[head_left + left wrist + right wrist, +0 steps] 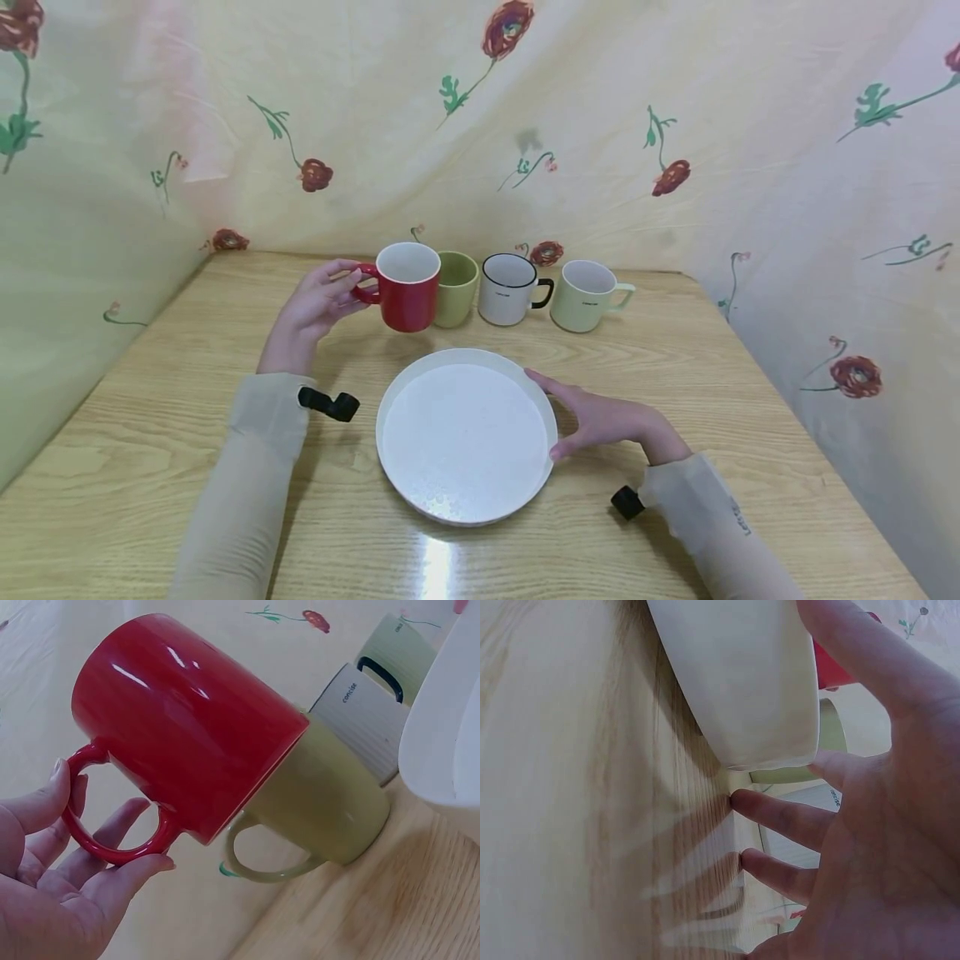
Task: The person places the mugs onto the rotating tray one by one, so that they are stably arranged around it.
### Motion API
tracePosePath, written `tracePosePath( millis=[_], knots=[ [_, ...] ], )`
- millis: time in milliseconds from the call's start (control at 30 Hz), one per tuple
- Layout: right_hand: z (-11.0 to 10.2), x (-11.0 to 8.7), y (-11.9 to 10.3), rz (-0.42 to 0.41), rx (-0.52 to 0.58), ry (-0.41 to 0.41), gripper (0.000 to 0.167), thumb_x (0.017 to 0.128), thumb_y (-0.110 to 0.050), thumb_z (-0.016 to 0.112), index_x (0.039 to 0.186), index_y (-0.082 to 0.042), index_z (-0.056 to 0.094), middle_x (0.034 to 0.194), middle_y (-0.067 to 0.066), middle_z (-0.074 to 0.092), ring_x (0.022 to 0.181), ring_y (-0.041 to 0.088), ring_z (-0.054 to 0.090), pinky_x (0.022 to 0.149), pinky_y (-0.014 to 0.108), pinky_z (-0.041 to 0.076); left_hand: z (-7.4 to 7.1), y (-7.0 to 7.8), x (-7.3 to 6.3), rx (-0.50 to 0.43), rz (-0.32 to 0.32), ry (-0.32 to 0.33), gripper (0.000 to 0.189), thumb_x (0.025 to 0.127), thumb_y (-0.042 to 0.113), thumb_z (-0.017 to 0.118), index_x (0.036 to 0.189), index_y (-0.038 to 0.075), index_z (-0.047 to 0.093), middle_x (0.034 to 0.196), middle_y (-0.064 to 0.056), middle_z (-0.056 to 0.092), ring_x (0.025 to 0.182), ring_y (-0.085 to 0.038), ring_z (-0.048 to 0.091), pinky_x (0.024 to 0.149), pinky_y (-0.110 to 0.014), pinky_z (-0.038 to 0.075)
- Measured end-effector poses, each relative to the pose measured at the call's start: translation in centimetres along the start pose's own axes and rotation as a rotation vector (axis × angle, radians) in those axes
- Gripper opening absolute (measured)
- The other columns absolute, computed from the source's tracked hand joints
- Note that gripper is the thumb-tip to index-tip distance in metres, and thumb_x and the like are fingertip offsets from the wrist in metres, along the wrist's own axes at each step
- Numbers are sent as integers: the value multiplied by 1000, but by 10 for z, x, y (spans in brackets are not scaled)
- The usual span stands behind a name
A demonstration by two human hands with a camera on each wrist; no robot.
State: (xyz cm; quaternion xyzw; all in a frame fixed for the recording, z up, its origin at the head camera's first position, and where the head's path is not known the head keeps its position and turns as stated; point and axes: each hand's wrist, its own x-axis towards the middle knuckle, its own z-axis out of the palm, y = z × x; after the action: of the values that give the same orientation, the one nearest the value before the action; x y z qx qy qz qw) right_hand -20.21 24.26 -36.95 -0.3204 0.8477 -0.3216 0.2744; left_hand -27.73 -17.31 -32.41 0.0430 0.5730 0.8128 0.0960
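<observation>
Hovering near the tabletop's (135,467) far edge in the head view, the left hand (318,300) is holding the red mug (408,304); the right hand (607,418) is touching the tray (467,437). Left wrist: fingers (120,889) are pinching its handle (120,856). Right wrist: fingers (784,819) are splaying.

Glare on table (352,517); wrist views dimmer

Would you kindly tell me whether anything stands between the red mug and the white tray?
Nothing visible does: in the head view, only bare wood shows between the red mug, which the left hand holds, and the white tray. The olive mug stands partly hidden behind.
</observation>
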Motion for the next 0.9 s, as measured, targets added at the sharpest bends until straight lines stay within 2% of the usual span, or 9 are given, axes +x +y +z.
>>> tracePosePath(
  millis=[367,500,733,900],
  knots=[
    [0,1,2,-4,-7,2,117,75,-33,83,157,-11,1,164,13,7,150,36,9,118,61,16,8,-1,1,51,-4,-33,11,97,8,55,95,15,63,91,4,71,85,-13,71,78,-24,59],
    [0,1,1,-3,-7,-1,117,76,-32,82,156,-11,1,164,13,7,150,36,9,118,61,16,14,-1,0,44,-7,-45,15,98,6,53,92,16,64,89,5,72,83,-13,72,77,-24,60],
    [-1,2,-2,-7,2,-5,116,76,-31,83,156,-10,1,164,13,7,150,35,9,119,61,15,17,-7,-1,20,7,-105,23,99,2,49,90,16,66,89,4,72,83,-14,72,77,-26,60],
    [0,1,-2,4,3,1,117,76,-32,82,156,-10,1,164,14,7,150,36,8,118,62,15,20,-9,-2,47,10,-124,18,99,4,50,94,16,64,92,4,72,85,-15,72,78,-27,60]
  ],
)
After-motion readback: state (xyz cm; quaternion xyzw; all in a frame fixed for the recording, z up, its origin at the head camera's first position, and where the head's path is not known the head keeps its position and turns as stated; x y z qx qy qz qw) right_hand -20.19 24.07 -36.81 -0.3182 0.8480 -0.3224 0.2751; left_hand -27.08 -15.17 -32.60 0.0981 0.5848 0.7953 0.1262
